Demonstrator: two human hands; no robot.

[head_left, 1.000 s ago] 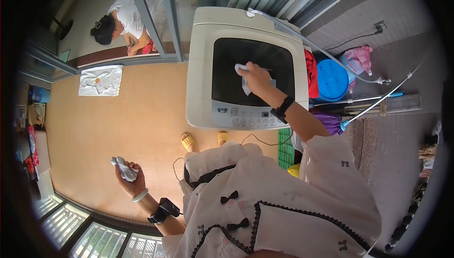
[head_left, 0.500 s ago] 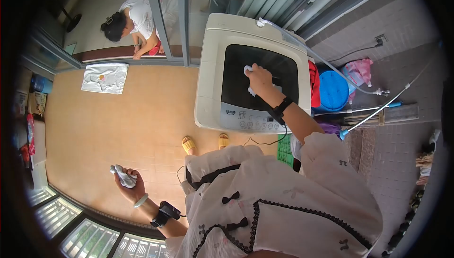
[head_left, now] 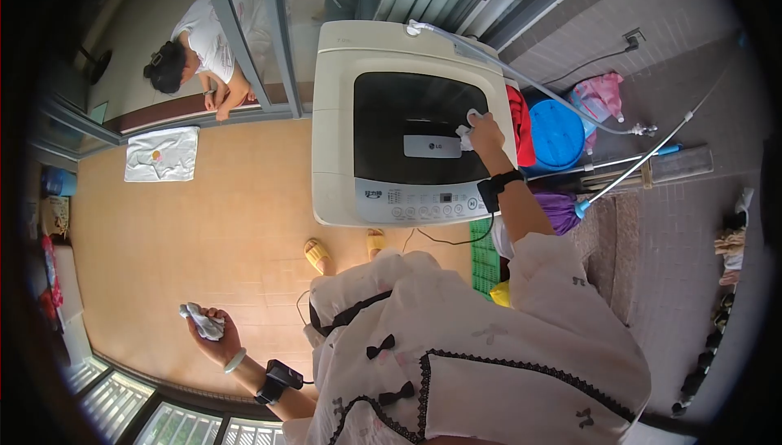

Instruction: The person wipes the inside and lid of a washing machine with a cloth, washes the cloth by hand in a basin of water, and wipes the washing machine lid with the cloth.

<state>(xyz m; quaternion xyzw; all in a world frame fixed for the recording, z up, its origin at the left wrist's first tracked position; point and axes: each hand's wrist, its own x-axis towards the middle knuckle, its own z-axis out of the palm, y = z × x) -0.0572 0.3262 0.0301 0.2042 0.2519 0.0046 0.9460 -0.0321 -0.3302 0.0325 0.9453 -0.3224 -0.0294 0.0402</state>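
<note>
My right hand [head_left: 487, 135] is closed on a small white cloth [head_left: 465, 138], over the right side of the dark lid [head_left: 387, 111] of a top-loading washing machine [head_left: 332, 135]. The cloth appears to lie against the lid, just right of its silver LG plate [head_left: 430, 147]. Out to the left, above the tiled floor, my left hand [head_left: 220, 347] grips a crumpled greyish-white cloth [head_left: 205, 324]. The machine's button panel [head_left: 415, 204] faces me.
Another person [head_left: 208, 46] crouches at the sliding door frame [head_left: 273, 29], near a white mat [head_left: 163, 154]. Right of the machine are a blue tub [head_left: 558, 139], a hose [head_left: 529, 82], a purple mop [head_left: 558, 213] and a green crate [head_left: 485, 257]. Yellow slippers [head_left: 316, 256] show below me.
My right hand and its cloth have moved right across the lid, uncovering the LG plate. The whole view has shifted slightly. My left hand still grips its cloth.
</note>
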